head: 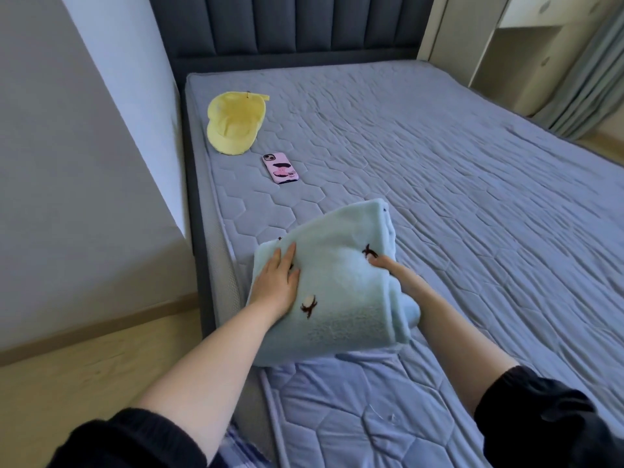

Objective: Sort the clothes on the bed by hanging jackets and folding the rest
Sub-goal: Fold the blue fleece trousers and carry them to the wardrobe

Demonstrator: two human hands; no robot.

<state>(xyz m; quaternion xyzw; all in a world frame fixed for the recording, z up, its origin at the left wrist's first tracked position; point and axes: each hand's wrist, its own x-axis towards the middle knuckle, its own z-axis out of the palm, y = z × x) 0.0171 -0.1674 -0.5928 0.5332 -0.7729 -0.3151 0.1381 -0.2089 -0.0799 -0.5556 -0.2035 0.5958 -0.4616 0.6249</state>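
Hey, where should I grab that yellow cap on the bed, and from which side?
Likely by the brim, coming from the near side. The cap lies upside down, hollow facing up, and its flat brim sticks out toward you near the bed's left edge, free to pinch.

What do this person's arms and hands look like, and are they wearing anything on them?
The left hand and right hand are bare: no gloves, no rings or watch showing. The left sleeve and right sleeve are black, pushed up and bunched near the elbows, leaving the forearms uncovered.
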